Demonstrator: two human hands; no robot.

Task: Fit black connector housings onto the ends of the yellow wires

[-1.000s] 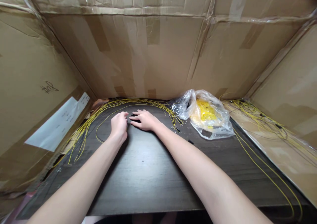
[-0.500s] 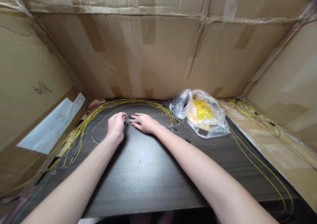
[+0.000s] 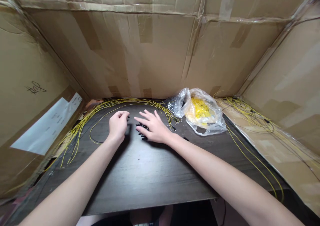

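Observation:
My left hand [image 3: 118, 124] is closed above the dark table [image 3: 140, 182], with its thumb and index finger pinched together. A small dark thing shows by those fingertips, too small to make out. To its right my right hand [image 3: 153, 126] is open, palm down, with the fingers spread. Several small black pieces [image 3: 143, 137] lie on the table under and beside the right hand, partly hidden by its fingers. Behind both hands a bundle of thin yellow wires [image 3: 120, 101] curves across the back of the table.
A clear plastic bag [image 3: 217, 122] with yellow pieces inside stands at the back right. One black piece [image 3: 185, 138] lies in front of it. More yellow wires [image 3: 240, 107] rest on cardboard at the right. Cardboard walls [image 3: 160, 62] surround the table.
My right hand has shifted a little right and toward me, and its fingers have spread, uncovering several black pieces. My left hand stays closed. The whole view has shifted slightly.

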